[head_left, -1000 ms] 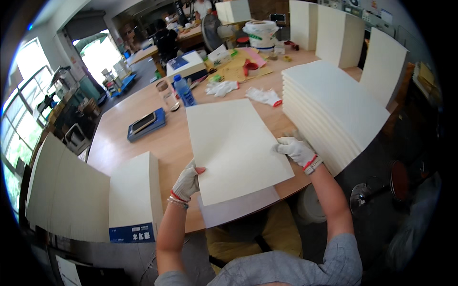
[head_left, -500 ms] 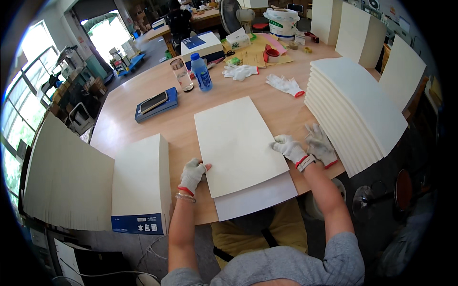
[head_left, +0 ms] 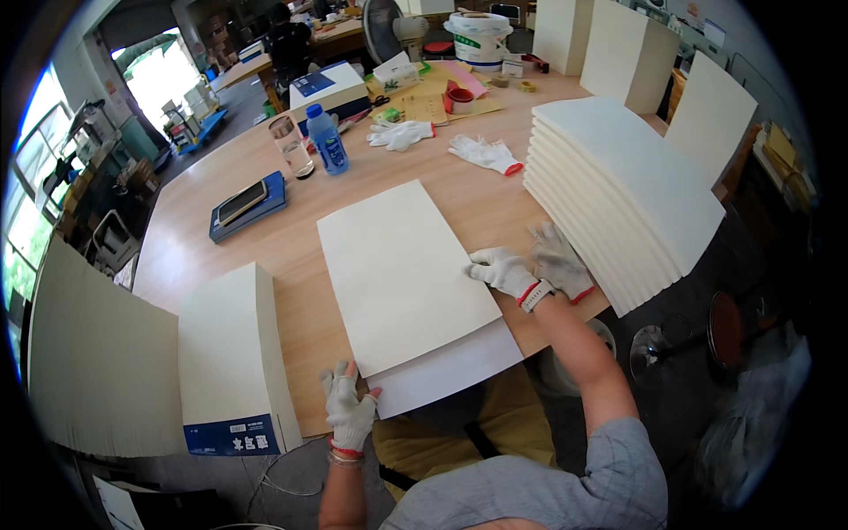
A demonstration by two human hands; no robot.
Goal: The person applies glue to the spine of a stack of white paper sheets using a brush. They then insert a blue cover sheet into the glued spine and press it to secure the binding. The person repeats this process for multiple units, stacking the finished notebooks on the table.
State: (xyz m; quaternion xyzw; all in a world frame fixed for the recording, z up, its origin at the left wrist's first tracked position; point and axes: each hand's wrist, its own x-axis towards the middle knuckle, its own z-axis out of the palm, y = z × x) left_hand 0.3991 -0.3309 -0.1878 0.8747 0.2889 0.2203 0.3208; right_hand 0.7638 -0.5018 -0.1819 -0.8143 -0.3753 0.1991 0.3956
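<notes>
The cream sheet (head_left: 402,269) is now laid flat on the wooden table (head_left: 221,265), atop a white sheet (head_left: 459,371) showing at the near edge — a sec ago it was lifted, tilted off the surface. The left hand (head_left: 349,408), gloved, has been slid down to the near corner, fingers flat, nothing gripped. The right hand (head_left: 505,272) is pressed open on the sheet's right edge, beside a spare glove (head_left: 558,262) and the stacked sheets (head_left: 623,190). Judged: placement done, alignment w/ the lower sheet in hand.
</notes>
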